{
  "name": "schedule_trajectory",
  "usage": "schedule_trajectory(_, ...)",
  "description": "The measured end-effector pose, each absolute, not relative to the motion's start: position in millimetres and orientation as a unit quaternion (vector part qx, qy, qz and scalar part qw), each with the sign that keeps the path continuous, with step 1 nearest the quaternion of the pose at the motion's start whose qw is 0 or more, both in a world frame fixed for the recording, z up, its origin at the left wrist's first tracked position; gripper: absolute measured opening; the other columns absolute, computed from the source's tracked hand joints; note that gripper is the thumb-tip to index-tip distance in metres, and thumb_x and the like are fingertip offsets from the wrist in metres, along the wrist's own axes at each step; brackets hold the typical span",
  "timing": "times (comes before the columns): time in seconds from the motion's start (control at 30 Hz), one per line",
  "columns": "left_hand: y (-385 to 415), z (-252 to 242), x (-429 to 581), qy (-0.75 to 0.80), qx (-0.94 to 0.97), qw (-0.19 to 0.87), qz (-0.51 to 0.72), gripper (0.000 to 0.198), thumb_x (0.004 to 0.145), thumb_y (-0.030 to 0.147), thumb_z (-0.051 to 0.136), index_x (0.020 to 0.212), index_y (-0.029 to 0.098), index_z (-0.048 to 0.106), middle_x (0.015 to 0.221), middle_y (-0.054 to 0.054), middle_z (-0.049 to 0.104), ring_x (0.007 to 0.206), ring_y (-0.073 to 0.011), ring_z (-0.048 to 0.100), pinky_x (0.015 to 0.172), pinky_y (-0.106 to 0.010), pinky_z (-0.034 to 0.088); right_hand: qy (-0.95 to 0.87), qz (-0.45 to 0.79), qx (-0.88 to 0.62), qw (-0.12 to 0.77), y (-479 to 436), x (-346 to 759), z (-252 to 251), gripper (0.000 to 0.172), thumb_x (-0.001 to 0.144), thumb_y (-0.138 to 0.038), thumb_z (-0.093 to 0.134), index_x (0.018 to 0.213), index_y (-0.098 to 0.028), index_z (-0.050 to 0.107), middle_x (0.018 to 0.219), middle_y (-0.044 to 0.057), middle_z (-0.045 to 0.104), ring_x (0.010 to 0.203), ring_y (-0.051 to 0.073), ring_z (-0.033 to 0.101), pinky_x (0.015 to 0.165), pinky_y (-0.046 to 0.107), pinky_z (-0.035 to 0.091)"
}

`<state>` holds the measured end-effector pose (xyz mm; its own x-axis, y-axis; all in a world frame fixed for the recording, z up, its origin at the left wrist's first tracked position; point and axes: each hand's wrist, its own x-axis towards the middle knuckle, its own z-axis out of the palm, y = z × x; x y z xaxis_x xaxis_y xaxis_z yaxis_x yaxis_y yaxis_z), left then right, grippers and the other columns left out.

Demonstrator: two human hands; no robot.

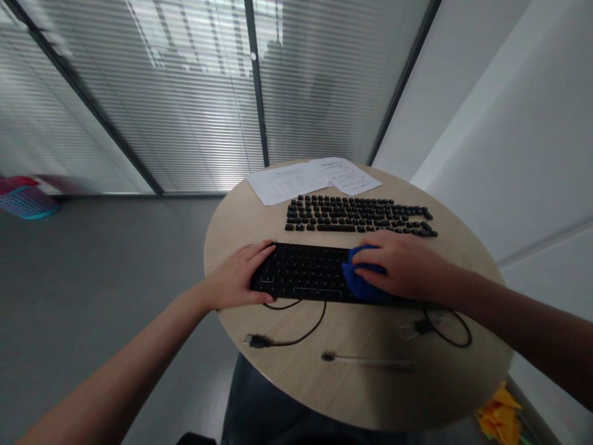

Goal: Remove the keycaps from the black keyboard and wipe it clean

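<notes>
A black keyboard [308, 266] with its keycaps off lies across the middle of the round table. My left hand [241, 278] grips its left end, fingers along the far edge and thumb by the near edge. Bunched under the fingers of my right hand [393, 262] is a blue cloth [364, 285], pressed on the right part of the keyboard, which hand and cloth partly hide. Just beyond, the loose black keycaps [345, 213] lie in rows like a keyboard layout. A black USB cable [296, 340] curls out on the near side, its plug to the left.
A thin brush [370, 361] with a dark head lies near the table's [296, 383] front edge. A black wire loop [466, 337] with a clear piece is at right. Printed papers [296, 180] lie at the back. A basket [28, 199] stands on the floor far left.
</notes>
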<state>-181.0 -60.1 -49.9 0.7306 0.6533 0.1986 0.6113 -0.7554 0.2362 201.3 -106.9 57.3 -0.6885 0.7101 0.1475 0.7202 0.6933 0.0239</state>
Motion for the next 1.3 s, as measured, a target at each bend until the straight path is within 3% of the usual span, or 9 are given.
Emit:
schedule_trajectory(0.2,-60,-50,-182,0.349,0.923,0.09,0.136,0.116,0.077,0.084,0.066,0.162,0.016,0.027,0.164,-0.025,0.035,0.146,-0.0458,0.041,0.118,-0.063,0.037,-0.928,-0.015,-0.311,0.205,-76,108,24,0.025,0.104,-0.027,0.053,0.112,-0.016,0.074,0.131,0.016,0.065,0.117,0.028,0.058,0.104,0.045,0.045)
schedule_trajectory(0.3,-60,-48,-183,0.344,0.923,0.098,0.141,0.116,0.076,0.085,0.065,0.163,0.017,0.027,0.164,-0.024,0.035,0.145,-0.0458,0.042,0.118,-0.063,0.038,-0.944,-0.003,-0.287,0.163,-71,91,-2,0.028,0.102,-0.03,0.059,0.124,-0.018,0.071,0.131,0.016,0.064,0.119,0.029,0.056,0.102,0.046,0.046)
schedule_trajectory(0.5,-61,-46,-181,0.347,0.926,0.08,0.123,0.114,0.079,0.081,0.066,0.164,0.017,0.023,0.165,-0.024,0.033,0.147,-0.0449,0.041,0.119,-0.06,0.037,-0.942,-0.057,-0.326,0.063,-72,138,-10,0.032,0.104,-0.028,0.055,0.126,-0.014,0.072,0.104,0.015,0.069,0.098,0.027,0.061,0.087,0.041,0.05)
schedule_trajectory(0.7,-59,-48,-182,0.336,0.931,0.063,0.126,0.111,0.083,0.076,0.066,0.165,0.021,0.015,0.166,-0.023,0.031,0.146,-0.0438,0.042,0.119,-0.059,0.036,-0.908,-0.156,-0.389,-0.003,-98,236,-21,0.044,0.099,-0.011,0.053,0.142,-0.008,0.062,0.114,0.02,0.069,0.099,0.029,0.063,0.09,0.043,0.053)
schedule_trajectory(0.83,-58,-49,-183,0.34,0.93,0.064,0.124,0.112,0.083,0.076,0.066,0.166,0.022,0.015,0.167,-0.022,0.03,0.146,-0.0447,0.041,0.119,-0.059,0.036,-0.876,-0.191,-0.441,-0.031,-119,297,-27,0.043,0.093,-0.004,0.053,0.134,-0.01,0.067,0.113,0.02,0.071,0.096,0.028,0.065,0.088,0.04,0.055)
schedule_trajectory(1.07,-60,-51,-181,0.345,0.928,0.067,0.121,0.115,0.081,0.08,0.065,0.166,0.021,0.014,0.167,-0.023,0.03,0.147,-0.0447,0.041,0.121,-0.061,0.034,-0.85,-0.166,-0.493,-0.08,-123,333,-2,0.032,0.095,-0.014,0.056,0.121,-0.015,0.075,0.098,0.017,0.071,0.082,0.027,0.068,0.075,0.039,0.055)
schedule_trajectory(1.13,-60,-52,-183,0.348,0.925,0.08,0.129,0.12,0.079,0.082,0.065,0.167,0.021,0.01,0.167,-0.024,0.029,0.147,-0.0456,0.04,0.121,-0.063,0.033,-0.859,-0.139,-0.489,-0.06,-114,304,16,0.027,0.096,-0.016,0.056,0.112,-0.017,0.078,0.095,0.015,0.071,0.082,0.026,0.068,0.076,0.039,0.055)
schedule_trajectory(1.3,-60,-52,-188,0.358,0.905,0.128,0.189,0.121,0.081,0.086,0.057,0.166,0.015,0.007,0.167,-0.027,0.028,0.149,-0.0438,0.037,0.12,-0.062,0.036,-0.904,-0.092,-0.404,0.105,-82,173,46,0.033,0.103,-0.022,0.05,0.125,-0.015,0.073,0.114,0.017,0.07,0.101,0.028,0.065,0.093,0.042,0.053)
